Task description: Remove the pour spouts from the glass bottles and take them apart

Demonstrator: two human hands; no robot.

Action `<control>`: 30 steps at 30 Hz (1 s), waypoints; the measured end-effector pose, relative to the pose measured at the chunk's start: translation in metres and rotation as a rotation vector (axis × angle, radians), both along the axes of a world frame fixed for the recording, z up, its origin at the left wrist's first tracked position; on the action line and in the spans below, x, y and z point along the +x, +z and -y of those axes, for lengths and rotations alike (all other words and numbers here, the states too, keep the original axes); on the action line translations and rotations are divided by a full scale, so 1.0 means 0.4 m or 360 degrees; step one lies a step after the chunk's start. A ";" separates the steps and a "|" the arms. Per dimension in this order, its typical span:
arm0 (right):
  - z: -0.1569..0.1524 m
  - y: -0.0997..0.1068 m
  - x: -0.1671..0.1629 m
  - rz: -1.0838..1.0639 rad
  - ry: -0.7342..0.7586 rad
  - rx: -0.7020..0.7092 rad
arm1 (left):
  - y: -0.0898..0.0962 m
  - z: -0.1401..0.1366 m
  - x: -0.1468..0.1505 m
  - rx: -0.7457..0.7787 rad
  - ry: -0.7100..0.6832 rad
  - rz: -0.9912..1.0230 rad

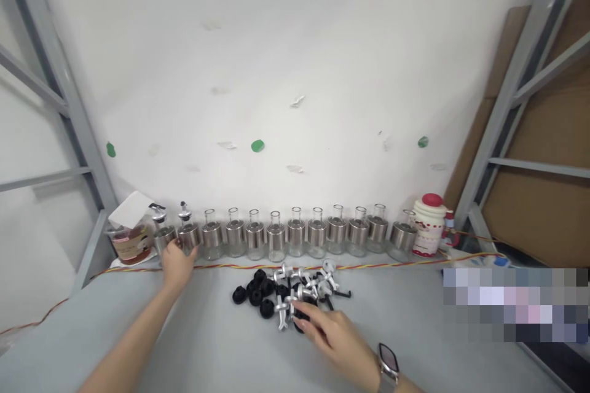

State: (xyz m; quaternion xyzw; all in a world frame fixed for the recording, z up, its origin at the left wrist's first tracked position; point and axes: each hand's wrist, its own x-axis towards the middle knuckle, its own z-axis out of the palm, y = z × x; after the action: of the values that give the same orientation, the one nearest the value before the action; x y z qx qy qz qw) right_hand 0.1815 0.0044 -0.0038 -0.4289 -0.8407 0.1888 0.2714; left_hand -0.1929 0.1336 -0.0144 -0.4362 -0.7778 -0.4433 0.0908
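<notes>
My left hand (177,265) is closed round the lower part of a glass bottle with a steel sleeve (188,234), thumb on its right side. A silver pour spout (185,214) stands in that bottle's neck. To its left is another bottle (165,237), also topped with a spout. My right hand (338,334), wearing a watch (388,359), reaches into a loose pile of silver pour spouts (302,291) and black stoppers (255,296). Its thumb and index finger close on a pour spout (291,303) at the pile's near edge; the fingertips partly hide it.
Several open-necked sleeved bottles (276,238) stand in a row along the back wall. A jar with a brown label (132,247) is at the left end, a white canister with a red lid (429,227) at the right. A twisted red-yellow wire (258,266) runs before the bottles. Metal posts flank the surface.
</notes>
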 end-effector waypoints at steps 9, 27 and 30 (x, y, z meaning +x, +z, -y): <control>0.004 -0.007 -0.004 0.0066 0.0025 0.0088 | 0.007 -0.023 0.034 -0.0292 0.0210 0.0000; 0.010 0.004 -0.004 0.0052 0.0116 0.0110 | 0.064 0.057 0.107 -0.0059 0.0257 0.0112; 0.014 0.009 -0.003 -0.0161 0.0080 0.0050 | 0.108 0.096 0.151 0.0130 0.0246 -0.0080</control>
State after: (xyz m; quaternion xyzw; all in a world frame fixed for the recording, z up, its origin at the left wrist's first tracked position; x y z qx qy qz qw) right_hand 0.1805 -0.0013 0.0000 -0.3933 -0.8392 0.2039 0.3153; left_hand -0.1326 0.0950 0.0286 -0.3819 -0.7879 -0.4552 0.1618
